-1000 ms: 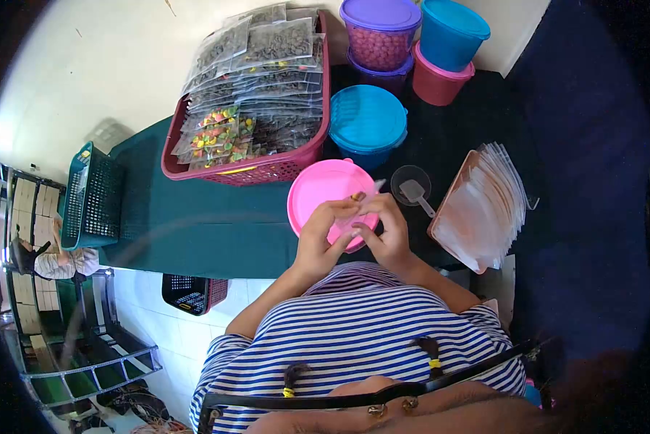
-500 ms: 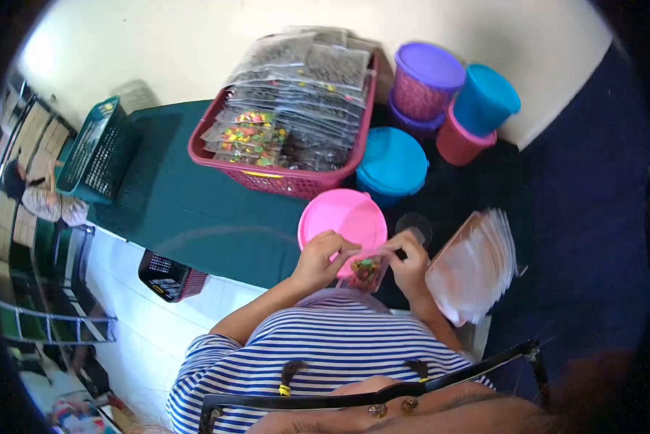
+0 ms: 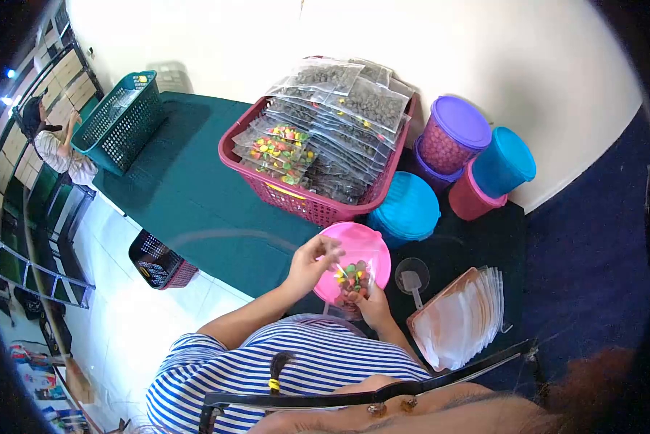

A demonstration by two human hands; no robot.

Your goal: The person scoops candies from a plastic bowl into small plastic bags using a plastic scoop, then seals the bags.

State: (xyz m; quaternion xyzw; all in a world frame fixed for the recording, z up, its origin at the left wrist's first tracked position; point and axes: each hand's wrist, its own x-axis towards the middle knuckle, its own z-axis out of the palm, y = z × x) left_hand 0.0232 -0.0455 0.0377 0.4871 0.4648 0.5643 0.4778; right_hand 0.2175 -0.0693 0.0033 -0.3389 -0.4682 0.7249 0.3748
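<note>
A clear plastic bag of red, green, yellow and brown candy pieces [image 3: 354, 277] is over the pink lid [image 3: 376, 249] of a tub in front of me. My right hand [image 3: 374, 307] is wrapped round the bag's lower right side, thumb across its front. Beside the bag's upper left edge is my left hand [image 3: 312, 267], its fingers bent and slightly blurred. Whether they pinch the film, I cannot make out. Right of the pink lid lies a clear round dish with a small scoop [image 3: 412, 281].
Filled bags [image 3: 332, 137] pile up in a maroon basket [image 3: 303, 206]. Blue [image 3: 404, 206], purple-lidded [image 3: 455, 134] and pink-and-blue tubs [image 3: 495, 166] stand on the right. Flat clear bags [image 3: 462, 318] fan out nearby. A green basket [image 3: 119, 123] and another person [image 3: 53, 145] are far left.
My right hand has moved from the bag's top corner down to its lower side. My left hand has risen off the top edge. The view has shifted, showing the scoop and dish.
</note>
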